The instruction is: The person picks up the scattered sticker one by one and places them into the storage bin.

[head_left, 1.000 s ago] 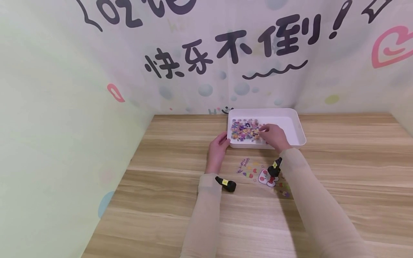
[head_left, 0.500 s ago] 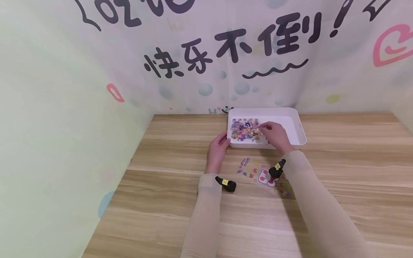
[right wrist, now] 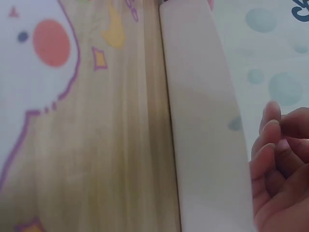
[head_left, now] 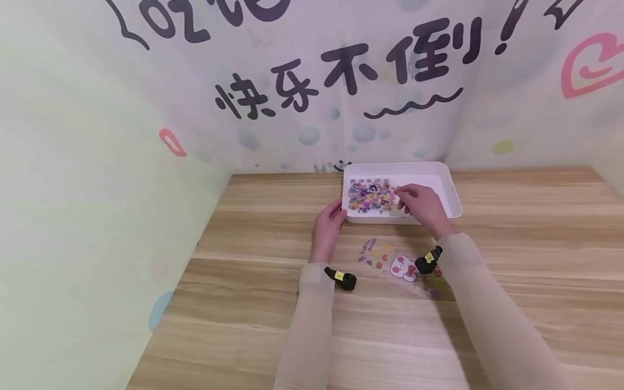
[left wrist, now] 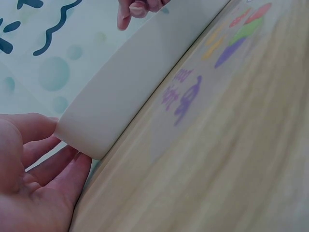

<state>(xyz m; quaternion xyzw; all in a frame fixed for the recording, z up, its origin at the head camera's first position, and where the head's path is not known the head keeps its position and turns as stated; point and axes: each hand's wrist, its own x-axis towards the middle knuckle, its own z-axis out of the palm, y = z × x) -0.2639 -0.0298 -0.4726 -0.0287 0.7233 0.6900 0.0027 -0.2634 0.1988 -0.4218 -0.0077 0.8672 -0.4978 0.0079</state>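
In the head view a white plastic tray (head_left: 434, 179) stands against the back wall. Small colourful pieces like beads (head_left: 368, 197) lie spread over its left part. My left hand (head_left: 326, 230) grips the tray's near left corner; in the left wrist view, fingers (left wrist: 63, 176) lie along its end wall. Over the middle of the tray is my right hand (head_left: 421, 205), its thumb and index finger close together beside the right edge of the pieces. In the right wrist view the other fingers (right wrist: 265, 164) are bent, and I cannot tell whether a piece is between the fingertips.
A clear sheet printed with a white rabbit (head_left: 402, 268), fruit and lettering lies on the wooden table (head_left: 263, 292) in front of the tray. A black wrist camera (head_left: 347, 280) sits on the left wrist, another (head_left: 428, 262) on the right. The printed wall (head_left: 292, 135) stands right behind the tray.
My right hand has shifted a little to the right, away from the pieces, and its wrist has swung right, uncovering more of the printed rabbit. The left hand stays at the tray's corner.
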